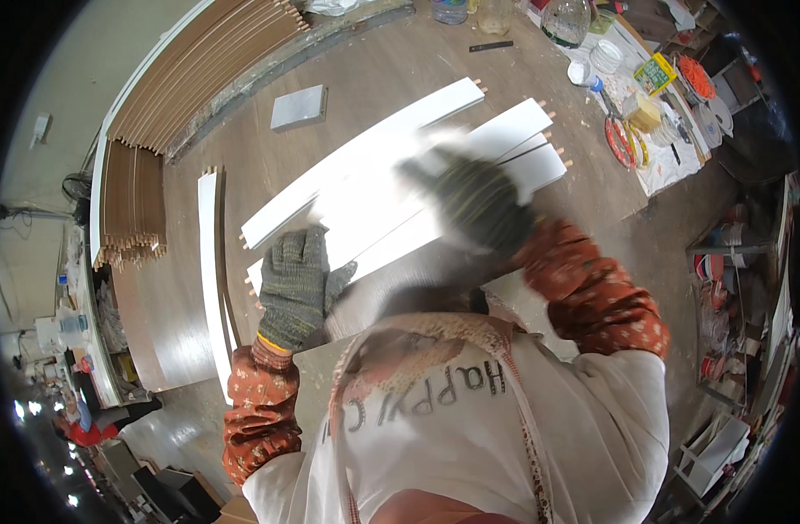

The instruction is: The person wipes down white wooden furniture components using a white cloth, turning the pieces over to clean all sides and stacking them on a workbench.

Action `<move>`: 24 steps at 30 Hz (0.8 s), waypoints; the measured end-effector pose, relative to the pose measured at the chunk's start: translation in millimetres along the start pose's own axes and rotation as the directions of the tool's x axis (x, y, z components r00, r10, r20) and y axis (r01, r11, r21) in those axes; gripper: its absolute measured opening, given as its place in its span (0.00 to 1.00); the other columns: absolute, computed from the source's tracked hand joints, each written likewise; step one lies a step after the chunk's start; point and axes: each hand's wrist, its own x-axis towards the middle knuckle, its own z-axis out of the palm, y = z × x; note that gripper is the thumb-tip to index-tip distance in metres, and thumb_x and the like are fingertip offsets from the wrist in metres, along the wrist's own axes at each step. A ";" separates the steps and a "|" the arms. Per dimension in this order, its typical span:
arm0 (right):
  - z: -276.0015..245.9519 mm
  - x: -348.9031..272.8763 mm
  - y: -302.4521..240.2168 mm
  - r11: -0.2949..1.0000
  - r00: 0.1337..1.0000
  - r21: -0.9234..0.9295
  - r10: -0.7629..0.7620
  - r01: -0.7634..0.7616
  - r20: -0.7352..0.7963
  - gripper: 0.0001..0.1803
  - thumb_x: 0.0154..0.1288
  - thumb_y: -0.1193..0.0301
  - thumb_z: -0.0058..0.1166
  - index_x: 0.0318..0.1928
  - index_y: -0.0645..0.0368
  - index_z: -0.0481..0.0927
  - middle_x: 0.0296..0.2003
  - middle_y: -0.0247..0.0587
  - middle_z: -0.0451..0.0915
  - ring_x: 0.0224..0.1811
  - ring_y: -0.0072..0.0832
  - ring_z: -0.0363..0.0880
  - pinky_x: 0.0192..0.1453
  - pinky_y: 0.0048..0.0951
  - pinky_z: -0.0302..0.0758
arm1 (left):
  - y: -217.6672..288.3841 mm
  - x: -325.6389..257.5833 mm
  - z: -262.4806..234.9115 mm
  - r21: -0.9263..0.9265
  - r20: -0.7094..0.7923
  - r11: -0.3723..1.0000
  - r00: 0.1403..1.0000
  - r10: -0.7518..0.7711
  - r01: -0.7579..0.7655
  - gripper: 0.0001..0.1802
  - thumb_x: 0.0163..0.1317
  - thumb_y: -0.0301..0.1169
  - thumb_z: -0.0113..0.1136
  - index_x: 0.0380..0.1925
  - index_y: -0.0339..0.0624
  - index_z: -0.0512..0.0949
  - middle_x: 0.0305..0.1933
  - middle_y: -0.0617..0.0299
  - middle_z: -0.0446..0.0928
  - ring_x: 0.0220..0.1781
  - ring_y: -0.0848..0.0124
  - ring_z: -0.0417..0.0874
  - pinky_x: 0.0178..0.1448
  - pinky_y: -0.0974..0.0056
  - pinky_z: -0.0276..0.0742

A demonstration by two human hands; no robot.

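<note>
Your left hand (293, 288) lay over the near ends of the white boards (374, 192), fingers extended and thumb spread, the glove covering part of their surface. Your right hand (483, 201) was motion-blurred above them; whether its fingers were open or closed on anything could not be determined. A pale blur (445, 138) beside it was unidentifiable. The boards lay on the brown table (173, 336), glare obscuring their middle seams. Your left sleeve (258, 419) partly hid a narrow white strip (209, 271).

White boards (404, 243) lie on the bench (177, 306); the gloved left hand (293, 286) touches them near one end, the right hand (483, 199) is blurred above.
</note>
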 end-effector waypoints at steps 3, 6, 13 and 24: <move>-41.5 32.5 125.2 0.840 0.985 -0.531 0.027 -0.115 -0.171 0.24 0.62 0.73 0.41 0.61 0.52 0.66 0.47 0.43 0.77 0.46 0.33 0.77 0.49 0.33 0.74 | 13.8 2.5 -13.1 -0.014 0.136 0.993 0.984 -0.117 0.120 0.31 0.54 0.50 0.58 0.48 0.36 0.70 0.41 0.52 0.72 0.44 0.58 0.72 0.46 0.56 0.69; -93.3 42.0 227.4 0.941 0.755 -0.324 -0.143 -0.096 -0.640 0.19 0.64 0.71 0.42 0.55 0.53 0.73 0.45 0.45 0.79 0.47 0.38 0.77 0.53 0.33 0.71 | 9.5 5.7 -23.5 -0.137 0.050 0.987 0.995 0.091 -0.083 0.31 0.54 0.48 0.59 0.50 0.33 0.69 0.39 0.50 0.74 0.38 0.57 0.75 0.43 0.56 0.72; -23.2 11.9 83.8 0.880 0.689 -0.356 -0.470 0.315 -0.552 0.19 0.67 0.65 0.42 0.57 0.53 0.69 0.44 0.48 0.73 0.42 0.35 0.75 0.49 0.31 0.74 | 3.5 6.9 -51.0 -0.537 0.734 -0.597 0.679 0.017 0.596 0.27 0.62 0.37 0.53 0.58 0.34 0.62 0.53 0.42 0.71 0.44 0.62 0.80 0.45 0.64 0.81; -90.2 110.9 55.6 0.532 0.458 -0.040 -0.761 0.846 -0.460 0.28 0.62 0.57 0.47 0.62 0.50 0.64 0.54 0.46 0.71 0.53 0.40 0.73 0.53 0.39 0.74 | 14.9 -81.5 -19.4 -0.641 0.767 -0.406 0.568 -0.299 0.651 0.25 0.62 0.42 0.51 0.49 0.30 0.71 0.44 0.42 0.77 0.46 0.53 0.80 0.52 0.49 0.75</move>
